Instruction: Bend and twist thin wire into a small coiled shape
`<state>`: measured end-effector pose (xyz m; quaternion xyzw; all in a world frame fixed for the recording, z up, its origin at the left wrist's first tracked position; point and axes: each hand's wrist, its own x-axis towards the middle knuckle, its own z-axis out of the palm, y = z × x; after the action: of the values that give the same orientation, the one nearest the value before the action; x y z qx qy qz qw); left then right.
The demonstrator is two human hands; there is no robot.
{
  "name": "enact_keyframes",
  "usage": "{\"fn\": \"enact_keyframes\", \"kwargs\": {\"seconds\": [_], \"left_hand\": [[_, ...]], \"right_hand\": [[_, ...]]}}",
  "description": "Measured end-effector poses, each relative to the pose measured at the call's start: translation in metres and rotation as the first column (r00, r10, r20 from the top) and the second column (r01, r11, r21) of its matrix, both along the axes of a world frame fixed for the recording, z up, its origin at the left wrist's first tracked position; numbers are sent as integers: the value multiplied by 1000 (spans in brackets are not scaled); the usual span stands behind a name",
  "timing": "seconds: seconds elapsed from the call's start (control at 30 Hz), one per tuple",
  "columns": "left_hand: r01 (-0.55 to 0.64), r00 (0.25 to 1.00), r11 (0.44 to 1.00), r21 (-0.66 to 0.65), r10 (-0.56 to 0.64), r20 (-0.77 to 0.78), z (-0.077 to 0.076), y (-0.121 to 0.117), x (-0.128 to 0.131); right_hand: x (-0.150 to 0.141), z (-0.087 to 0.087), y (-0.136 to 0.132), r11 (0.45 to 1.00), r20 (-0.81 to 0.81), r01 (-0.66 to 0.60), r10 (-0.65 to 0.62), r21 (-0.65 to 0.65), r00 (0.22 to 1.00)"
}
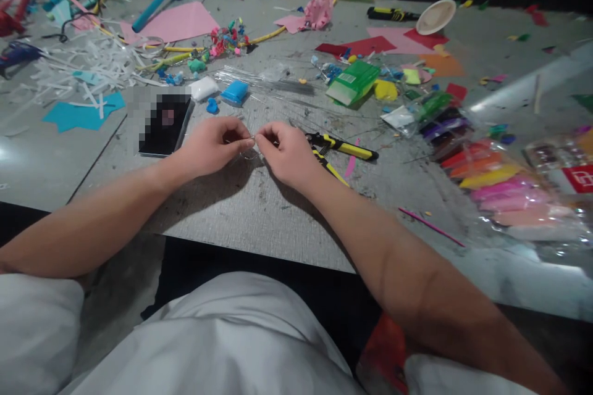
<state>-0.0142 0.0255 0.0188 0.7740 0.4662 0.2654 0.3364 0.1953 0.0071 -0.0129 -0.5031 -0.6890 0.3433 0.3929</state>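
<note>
My left hand [215,145] and my right hand [287,154] meet just above the table, fingertips nearly touching. Both pinch a thin wire [250,154], which bends into a small loop under the fingers; its exact ends are too fine to make out. Close to my right hand lie black-and-yellow pliers [349,148], their handles spread, partly hidden by the hand. Beyond my left hand are a blue clay packet [235,92], a white packet [204,89] and a small blue clay piece [212,105]. A dark-screened phone [167,123] rests left of that hand.
Several coloured clay packets [504,185] fill the right side. A green packet [354,82] and loose wires [273,83] lie ahead. White paper strips [99,65] and pink paper [178,23] spread at the left. A magenta stick [430,226] lies near the front edge.
</note>
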Motion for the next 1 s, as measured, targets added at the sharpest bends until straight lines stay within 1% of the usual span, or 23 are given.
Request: {"fn": "enact_keyframes", "kwargs": {"seconds": [0.13,0.2,0.37,0.57,0.73,0.83,0.9,1.0], "left_hand": [[29,999,1000,-6,-29,-33,0,2,-1],[36,999,999,0,-36,-26,-1,2,-1],[33,999,999,2,-33,-13,-4,5,-3],[100,994,992,-72,-103,-39,-2,11,-10],[79,996,993,-86,-83,-45,0,12,-11],[64,998,991,-115,-66,-14,0,10,-10],[68,998,985,-161,-65,25,0,8,-9],[86,996,976,-202,-78,49,0,6,-8]], "right_hand": [[1,0,1,1000,30,1,0,-24,1000],[1,0,2,1000,35,-4,5,-31,999],[1,-1,4,1000,32,-26,26,-12,999],[3,-1,4,999,56,-26,28,-30,998],[5,2,2,999,69,-49,48,8,996],[5,5,0,999,49,-53,52,13,997],[4,7,-2,999,20,-40,40,-13,999],[2,11,-5,991,-49,-20,14,-129,999]]}}
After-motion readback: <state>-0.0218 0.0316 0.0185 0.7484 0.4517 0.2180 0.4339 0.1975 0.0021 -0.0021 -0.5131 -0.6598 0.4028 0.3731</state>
